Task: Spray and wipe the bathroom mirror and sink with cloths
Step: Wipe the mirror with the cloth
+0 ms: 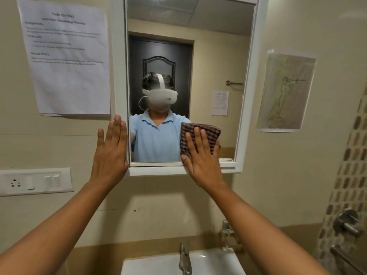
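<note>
Dim, warm indoor light; soft shadow on the wall (158,203) under the mirror (208,56); wide-angle bending at the edges; printed notice (65,56) blurred, unreadable

Mirror (190,56) above sink (214,262); paper (65,56) left of mirror.

Counted in view, clock directions from frame centre:

- Hands: 2. Left hand (111,149) at 9 o'clock, flat, fingers straight; right hand (202,157) at 3 o'clock, flat on cloth.
- Cloths: 1, checked cloth (200,135).
- Mirrors: 1, white-framed mirror (218,56) at 12 o'clock.
- Sinks: 1, sink (214,262) at 6 o'clock.
- Taps: 1 on the sink, tap (185,259).
- Wall papers: 2. Printed sheet (65,56) at 10 o'clock; drawing (287,91) at 2 o'clock.
- Switch plates: 1, switch plate (35,181) at 8 o'clock.
- Wall valves: 1, wall valve (346,222) at 4 o'clock.
</note>
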`<move>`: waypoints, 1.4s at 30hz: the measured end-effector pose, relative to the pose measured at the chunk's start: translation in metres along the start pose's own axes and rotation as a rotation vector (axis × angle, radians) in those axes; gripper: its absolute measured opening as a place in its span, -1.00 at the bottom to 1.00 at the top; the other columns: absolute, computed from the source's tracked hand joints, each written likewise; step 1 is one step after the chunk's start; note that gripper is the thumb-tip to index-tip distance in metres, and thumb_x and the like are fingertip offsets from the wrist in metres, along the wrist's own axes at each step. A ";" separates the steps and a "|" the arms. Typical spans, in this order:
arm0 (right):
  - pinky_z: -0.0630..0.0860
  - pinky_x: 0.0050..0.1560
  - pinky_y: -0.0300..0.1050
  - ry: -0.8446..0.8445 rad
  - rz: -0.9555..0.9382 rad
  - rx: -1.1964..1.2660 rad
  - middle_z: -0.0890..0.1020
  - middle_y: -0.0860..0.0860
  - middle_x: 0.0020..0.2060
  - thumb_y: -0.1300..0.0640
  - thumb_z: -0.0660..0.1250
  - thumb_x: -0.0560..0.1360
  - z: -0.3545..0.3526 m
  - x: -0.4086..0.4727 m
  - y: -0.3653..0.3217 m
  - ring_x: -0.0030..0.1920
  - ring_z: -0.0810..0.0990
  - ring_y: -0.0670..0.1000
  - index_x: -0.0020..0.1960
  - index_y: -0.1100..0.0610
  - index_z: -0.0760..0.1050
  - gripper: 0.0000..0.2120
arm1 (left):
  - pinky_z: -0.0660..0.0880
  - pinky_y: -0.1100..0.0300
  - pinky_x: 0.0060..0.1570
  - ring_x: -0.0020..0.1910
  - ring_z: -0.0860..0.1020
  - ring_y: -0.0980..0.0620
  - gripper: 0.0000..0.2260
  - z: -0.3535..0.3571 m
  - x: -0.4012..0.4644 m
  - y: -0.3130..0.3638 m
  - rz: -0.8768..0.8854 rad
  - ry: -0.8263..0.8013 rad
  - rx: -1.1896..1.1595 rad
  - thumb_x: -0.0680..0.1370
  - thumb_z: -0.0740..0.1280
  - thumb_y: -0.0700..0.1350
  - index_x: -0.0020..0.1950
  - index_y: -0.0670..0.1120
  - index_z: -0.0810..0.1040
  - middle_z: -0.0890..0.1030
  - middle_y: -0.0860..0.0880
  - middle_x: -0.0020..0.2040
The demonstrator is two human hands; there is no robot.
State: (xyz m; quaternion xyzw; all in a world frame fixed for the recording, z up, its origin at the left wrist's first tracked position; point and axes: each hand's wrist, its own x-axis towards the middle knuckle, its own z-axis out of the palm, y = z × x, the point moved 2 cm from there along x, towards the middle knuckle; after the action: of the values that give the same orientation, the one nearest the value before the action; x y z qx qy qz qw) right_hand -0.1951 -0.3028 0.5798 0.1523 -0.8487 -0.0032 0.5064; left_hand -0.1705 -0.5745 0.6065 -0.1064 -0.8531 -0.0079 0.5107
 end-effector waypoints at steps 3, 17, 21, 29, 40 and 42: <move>-0.15 0.50 0.35 -0.008 0.078 -0.016 -0.15 0.08 0.59 -0.17 -0.07 0.65 -0.008 -0.003 0.031 0.59 -0.17 0.09 0.61 0.06 -0.11 -0.38 | -0.15 -0.12 0.51 0.57 -0.13 -0.15 -0.35 -0.001 0.000 0.001 0.006 0.006 -0.005 0.51 0.03 -0.18 0.56 -0.22 -0.15 -0.15 -0.20 0.58; -0.22 0.50 0.24 0.077 0.552 0.222 -0.29 0.12 0.56 -0.31 -0.02 0.60 -0.009 -0.014 0.020 0.57 -0.29 0.13 0.58 0.11 -0.31 -0.20 | -0.17 -0.07 0.52 0.57 -0.15 -0.13 -0.40 0.000 0.000 0.002 -0.015 -0.006 0.011 0.54 -0.10 -0.09 0.56 -0.22 -0.16 -0.18 -0.18 0.58; 0.12 0.51 0.24 0.109 0.634 0.243 -0.21 0.13 0.57 -0.23 -0.03 0.62 -0.014 -0.011 0.010 0.58 -0.18 0.15 0.56 0.13 -0.32 -0.25 | -0.13 -0.10 0.52 0.57 -0.16 -0.13 -0.40 0.002 -0.001 0.003 -0.013 0.006 0.000 0.56 -0.05 -0.10 0.56 -0.22 -0.17 -0.20 -0.18 0.58; 0.50 0.19 0.17 0.223 0.673 0.194 0.47 0.12 0.31 0.07 0.41 0.49 -0.045 -0.014 0.029 0.30 0.46 0.18 0.38 0.17 0.38 -0.50 | -0.19 -0.04 0.52 0.57 -0.15 -0.14 -0.35 0.001 0.000 0.001 -0.002 -0.007 -0.020 0.51 0.01 -0.16 0.56 -0.21 -0.18 -0.21 -0.17 0.58; 0.47 0.09 0.10 0.179 0.788 0.402 0.60 0.10 0.09 0.12 0.32 0.54 -0.040 -0.015 -0.037 0.13 0.54 0.16 0.19 0.16 0.48 -0.75 | -0.19 -0.04 0.52 0.57 -0.13 -0.13 -0.36 -0.002 0.001 -0.001 0.004 -0.035 -0.017 0.54 0.05 -0.18 0.57 -0.21 -0.16 -0.18 -0.18 0.58; 0.47 0.11 0.10 0.125 0.659 0.374 0.59 0.08 0.11 0.19 0.35 0.49 -0.032 -0.019 -0.066 0.16 0.53 0.15 0.20 0.16 0.49 -0.71 | -0.21 -0.02 0.52 0.57 -0.15 -0.12 -0.34 -0.002 0.000 0.000 0.007 -0.032 -0.015 0.55 0.10 -0.21 0.57 -0.21 -0.16 -0.19 -0.17 0.58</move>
State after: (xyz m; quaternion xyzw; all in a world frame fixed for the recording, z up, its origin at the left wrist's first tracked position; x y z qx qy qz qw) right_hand -0.1420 -0.3561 0.5685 -0.0391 -0.8055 0.3241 0.4945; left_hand -0.1684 -0.5752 0.6073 -0.1135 -0.8608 -0.0106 0.4960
